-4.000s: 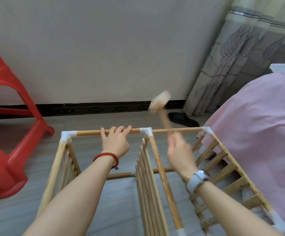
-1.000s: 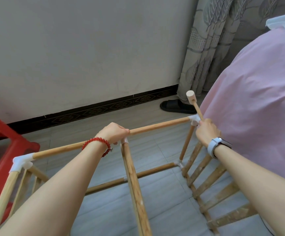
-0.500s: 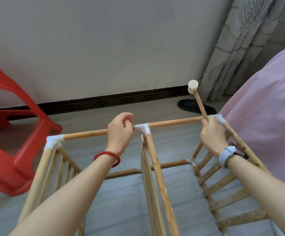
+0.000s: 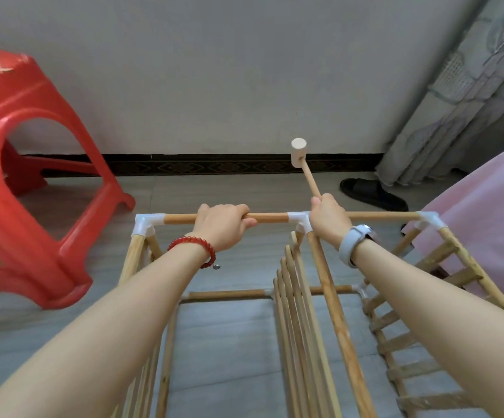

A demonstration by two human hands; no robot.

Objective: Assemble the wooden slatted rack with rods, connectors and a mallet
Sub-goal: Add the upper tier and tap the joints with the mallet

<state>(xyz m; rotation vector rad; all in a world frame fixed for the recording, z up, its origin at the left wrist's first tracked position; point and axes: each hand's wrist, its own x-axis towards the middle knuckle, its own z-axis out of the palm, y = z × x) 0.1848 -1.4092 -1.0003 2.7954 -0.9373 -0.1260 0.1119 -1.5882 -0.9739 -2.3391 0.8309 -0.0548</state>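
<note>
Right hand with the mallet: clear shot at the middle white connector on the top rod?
Probably yes. The right hand holds the small wooden mallet raised beside the middle white plastic connector; the left hand grips the rod clear of it.

Both forearms were bare, without sleeves; the left wrist wore a red bead bracelet (image 4: 195, 244); the right wore a grey-strapped watch (image 4: 353, 241).

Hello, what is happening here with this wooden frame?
A person is assembling a wooden slatted rack on the floor. The left hand grips the top rod to steady the frame. The right hand holds a small wooden mallet raised, its head above the middle white connector. A red plastic stool stands at the left.
</note>
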